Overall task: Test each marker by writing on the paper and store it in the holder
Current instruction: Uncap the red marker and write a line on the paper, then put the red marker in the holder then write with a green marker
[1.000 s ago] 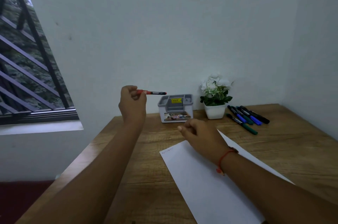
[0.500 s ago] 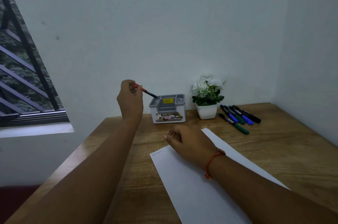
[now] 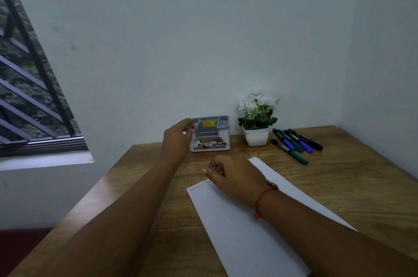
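Left hand (image 3: 177, 138) pinches the top of the red marker (image 3: 192, 125), apparently seating it in the holder (image 3: 211, 134) just right of its fingertips; right hand (image 3: 233, 177), loosely curled and empty, steadies the paper (image 3: 237, 220) beneath it.

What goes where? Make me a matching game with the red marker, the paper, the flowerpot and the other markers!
Things: 1 red marker; 2 paper; 3 flowerpot; 4 loose markers.
Places: A under the right hand; B between holder and loose markers; C pinched in the fingers of the left hand; D lying right of the flowerpot.
Pairs: 1-C; 2-A; 3-B; 4-D.
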The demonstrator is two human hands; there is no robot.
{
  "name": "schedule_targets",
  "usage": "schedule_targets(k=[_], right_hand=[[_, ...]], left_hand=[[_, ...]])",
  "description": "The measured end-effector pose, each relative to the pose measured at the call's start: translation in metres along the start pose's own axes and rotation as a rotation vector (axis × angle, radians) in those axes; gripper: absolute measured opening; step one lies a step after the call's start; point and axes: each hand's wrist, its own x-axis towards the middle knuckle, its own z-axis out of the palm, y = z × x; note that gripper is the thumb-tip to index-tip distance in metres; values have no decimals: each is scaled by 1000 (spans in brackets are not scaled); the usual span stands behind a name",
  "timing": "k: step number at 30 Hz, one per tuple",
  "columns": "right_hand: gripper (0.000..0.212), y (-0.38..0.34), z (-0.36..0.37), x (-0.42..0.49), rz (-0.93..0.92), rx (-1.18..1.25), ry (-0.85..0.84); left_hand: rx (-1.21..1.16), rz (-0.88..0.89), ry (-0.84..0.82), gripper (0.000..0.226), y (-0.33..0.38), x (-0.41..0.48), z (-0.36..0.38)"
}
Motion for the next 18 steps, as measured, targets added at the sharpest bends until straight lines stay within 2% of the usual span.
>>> schedule_targets(k=[4,7,11,15,18], right_hand=[[36,-2,-4,-2,32,-15,-3],[33,-3,-14,2,82,-54,82],[33,21,-41,12,305,-313,212],[26,57,-66,15,545,-590,182],[26,78,-76,12,672,-682,148]], left_hand=[[2,1,25,28,12,-20,-12],[49,36,-29,27,20,-42,-18],[90,85,-161,25,21,-71,-21],[160,153,-253,23,19,-75,-21],[196,155,-317,26,15,-75,-21]])
